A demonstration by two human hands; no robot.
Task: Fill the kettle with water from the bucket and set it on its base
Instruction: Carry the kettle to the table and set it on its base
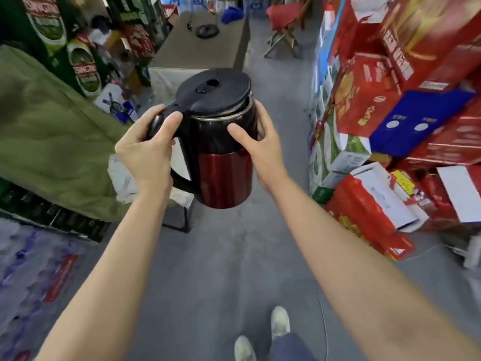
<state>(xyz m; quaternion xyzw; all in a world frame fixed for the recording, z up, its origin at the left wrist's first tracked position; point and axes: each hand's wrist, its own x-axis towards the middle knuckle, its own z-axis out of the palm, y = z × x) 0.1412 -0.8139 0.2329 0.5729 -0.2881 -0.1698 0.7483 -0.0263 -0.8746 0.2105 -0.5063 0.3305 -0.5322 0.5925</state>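
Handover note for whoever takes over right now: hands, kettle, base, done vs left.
Left hand: closed on the kettle handle.
Right hand: pressed on the kettle's side, steadying it.
Kettle: carried in the air over the aisle floor, lid nearly shut, with a gap at the spout side. Water level cannot be seen.
Base: on the table ahead, bare.
Bucket: not in view.
Done: kettle picked up.
Left: confirm it is filled, close the lid, set it on the base.
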